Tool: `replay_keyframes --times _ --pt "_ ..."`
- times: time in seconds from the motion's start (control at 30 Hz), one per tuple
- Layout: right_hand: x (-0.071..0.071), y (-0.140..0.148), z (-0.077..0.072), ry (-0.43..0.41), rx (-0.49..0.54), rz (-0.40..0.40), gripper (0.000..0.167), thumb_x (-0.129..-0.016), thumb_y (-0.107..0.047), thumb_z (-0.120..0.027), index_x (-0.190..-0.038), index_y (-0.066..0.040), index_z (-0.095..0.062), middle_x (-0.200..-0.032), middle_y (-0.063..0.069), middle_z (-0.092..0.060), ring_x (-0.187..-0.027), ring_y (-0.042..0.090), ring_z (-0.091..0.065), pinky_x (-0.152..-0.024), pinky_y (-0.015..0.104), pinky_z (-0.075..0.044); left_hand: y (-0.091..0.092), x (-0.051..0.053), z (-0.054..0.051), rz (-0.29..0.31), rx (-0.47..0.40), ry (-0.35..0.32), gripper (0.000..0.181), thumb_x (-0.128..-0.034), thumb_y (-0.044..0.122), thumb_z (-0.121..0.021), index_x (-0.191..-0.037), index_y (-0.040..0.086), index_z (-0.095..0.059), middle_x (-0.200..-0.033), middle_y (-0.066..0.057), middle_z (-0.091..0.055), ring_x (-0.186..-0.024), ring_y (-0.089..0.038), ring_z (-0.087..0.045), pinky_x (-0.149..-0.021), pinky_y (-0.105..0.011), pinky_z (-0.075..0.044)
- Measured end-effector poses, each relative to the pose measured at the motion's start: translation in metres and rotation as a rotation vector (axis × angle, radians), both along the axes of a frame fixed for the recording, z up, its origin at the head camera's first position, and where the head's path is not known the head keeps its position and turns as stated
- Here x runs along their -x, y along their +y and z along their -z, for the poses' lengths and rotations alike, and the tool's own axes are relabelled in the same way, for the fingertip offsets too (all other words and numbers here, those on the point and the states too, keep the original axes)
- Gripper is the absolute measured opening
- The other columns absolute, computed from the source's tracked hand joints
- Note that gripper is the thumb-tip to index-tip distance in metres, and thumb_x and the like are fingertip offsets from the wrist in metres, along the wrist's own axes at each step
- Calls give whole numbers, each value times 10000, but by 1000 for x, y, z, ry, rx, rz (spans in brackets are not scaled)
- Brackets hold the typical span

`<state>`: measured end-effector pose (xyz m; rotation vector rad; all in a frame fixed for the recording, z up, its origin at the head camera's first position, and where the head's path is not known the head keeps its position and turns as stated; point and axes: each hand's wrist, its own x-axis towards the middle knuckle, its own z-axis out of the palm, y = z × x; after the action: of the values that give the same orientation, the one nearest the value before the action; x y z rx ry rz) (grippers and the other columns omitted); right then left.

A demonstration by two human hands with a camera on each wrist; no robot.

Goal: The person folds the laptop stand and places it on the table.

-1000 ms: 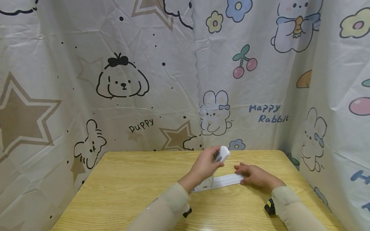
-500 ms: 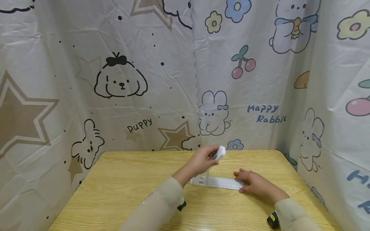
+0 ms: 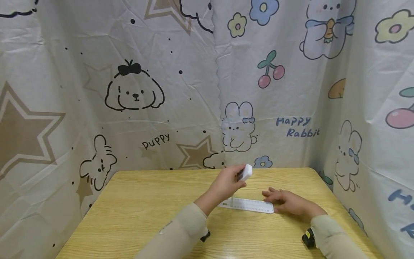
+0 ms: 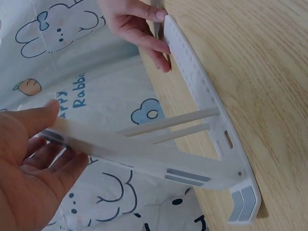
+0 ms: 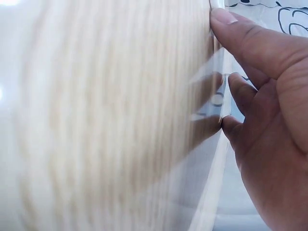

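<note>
A white folding stand (image 3: 253,205) with grey pads rests on the wooden table. Its narrow base lies along the tabletop. The upper arm (image 4: 144,151) is raised at a slant, with two thin struts (image 4: 178,121) running from it to the base. My left hand (image 3: 224,184) grips the arm's upper end between thumb and fingers. Beside the base's right end is my right hand (image 3: 292,203), fingers loosely spread. In the left wrist view its thumb and fingers are at that end's edges. The right wrist view shows the right hand's fingertips (image 5: 233,121) at the glossy tabletop.
The light wood table (image 3: 145,205) extends around the stand on all sides. A patterned curtain (image 3: 194,90) hangs behind the table and along both sides. Black devices are strapped at both wrists, such as the right wrist camera (image 3: 308,238).
The stand's base has turned, its right end swinging toward me. My left hand shifted slightly left with the raised arm. My right hand moved a little right, uncovering the base's end.
</note>
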<state>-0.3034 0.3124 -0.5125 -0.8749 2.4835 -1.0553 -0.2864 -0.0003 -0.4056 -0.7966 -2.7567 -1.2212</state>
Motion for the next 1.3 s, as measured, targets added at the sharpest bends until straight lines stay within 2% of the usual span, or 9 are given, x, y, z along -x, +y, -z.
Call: replay_keyframes --times 0.27,0.5,0.6,0.87,0.93,1.07,1.1,1.17,1.3 --pt "-4 -4 3 -37 14 18 360 -870 -214 -783 -1227 -181 -753 -1518 101 -532 -1516 508 -158 -1173 728 72 -3 4 0 44 14 14 653 -932 58 -745 -1528 111 -484 -1519 -66 -538 -1321 -208 -585 -1039 -271 -520" --pt "-10 -15 1 -52 -9 -13 317 -860 -270 -796 -1176 -243 -777 -1500 60 -559 -1522 473 -181 -1173 725 53 -14 11 -3 142 38 95 639 -934 27 -728 -1522 98 -489 -1502 -84 -550 -1332 -230 -575 -1079 -316 -501" --pt "-12 -16 -1 -85 -14 -8 364 -878 -252 -784 -1239 -228 -752 -1533 46 -525 -1538 459 -146 -1177 728 58 -18 12 -3 163 36 122 642 -926 29 -735 -1517 110 -500 -1495 -71 -559 -1340 -225 -567 -1088 -316 -493" --pt "-9 -13 3 -128 6 -80 437 -930 -221 -718 -1364 -182 -677 -1613 73 -409 -1541 480 -37 -1154 735 119 -19 4 4 50 13 102 610 -930 139 -755 -1490 253 -542 -1474 23 -577 -1329 -181 -573 -1068 -316 -508" --pt "-8 -13 4 -131 17 -103 426 -934 -209 -708 -1358 -186 -682 -1620 85 -390 -1542 469 -28 -1188 650 140 -18 2 5 31 -3 89 593 -936 155 -747 -1482 269 -545 -1467 33 -578 -1303 -180 -594 -1032 -293 -529" --pt "-9 -14 5 -133 36 -119 401 -929 -201 -710 -1329 -196 -704 -1625 113 -371 -1541 462 -16 -1203 206 195 -17 1 8 28 -37 86 561 -946 128 -731 -1466 250 -560 -1458 30 -583 -1255 -169 -629 -959 -217 -550" --pt "-10 -15 4 -136 39 -120 395 -924 -202 -714 -1320 -199 -710 -1627 116 -368 -1542 459 -12 -1178 169 206 -17 1 8 31 -42 91 556 -945 110 -730 -1460 238 -567 -1453 22 -588 -1242 -166 -636 -945 -204 -552" --pt "-12 -19 3 -127 32 -124 391 -912 -220 -729 -1302 -208 -720 -1624 119 -373 -1542 463 -24 -1198 205 200 -17 3 9 36 -57 98 549 -937 70 -732 -1443 227 -588 -1433 6 -605 -1219 -160 -649 -922 -188 -555" --pt "-15 -28 1 -88 -8 -122 416 -881 -263 -761 -1294 -238 -723 -1603 79 -423 -1546 447 -94 -1198 621 126 -20 8 11 50 -91 98 544 -918 21 -738 -1409 225 -624 -1390 -15 -637 -1179 -142 -665 -902 -173 -557"
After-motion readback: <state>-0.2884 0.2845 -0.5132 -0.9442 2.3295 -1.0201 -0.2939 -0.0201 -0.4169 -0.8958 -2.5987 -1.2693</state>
